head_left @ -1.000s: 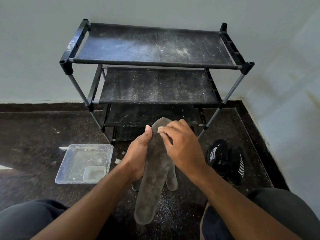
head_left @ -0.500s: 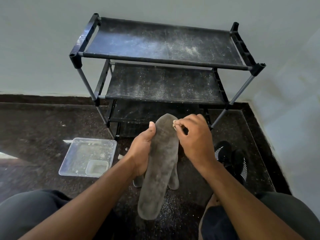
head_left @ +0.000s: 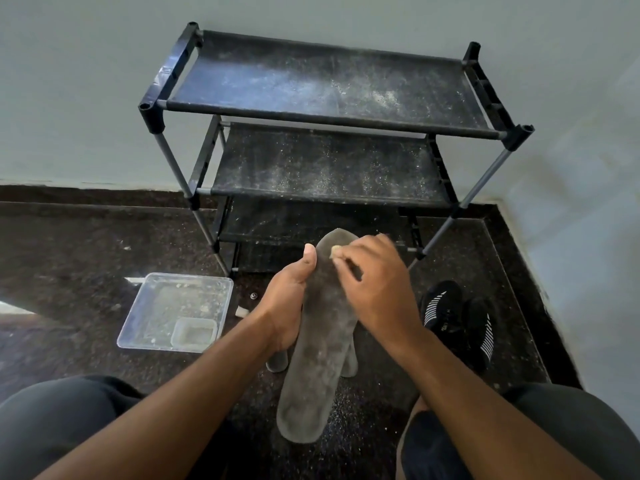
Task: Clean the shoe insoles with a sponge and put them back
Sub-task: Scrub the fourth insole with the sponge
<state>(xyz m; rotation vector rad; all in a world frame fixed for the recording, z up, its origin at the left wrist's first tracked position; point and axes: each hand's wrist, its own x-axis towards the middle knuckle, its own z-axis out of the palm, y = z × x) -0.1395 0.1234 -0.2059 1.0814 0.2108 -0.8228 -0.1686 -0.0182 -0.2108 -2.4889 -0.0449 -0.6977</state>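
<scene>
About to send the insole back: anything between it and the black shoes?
Nothing visible. The insole is in the left hand, and the black shoes sit on the floor just beyond the right hand.

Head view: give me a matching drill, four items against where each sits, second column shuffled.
Items:
1. grey insole
2. sponge piece
3. clear tray
4. black shoes

Places:
A. on the floor, right of the hands
B. gripped by the left hand
C. on the floor, left of the hands
D. pinched in the right hand, against the insole's top end

Pairs: 1-B, 2-D, 3-C, 4-A
</scene>
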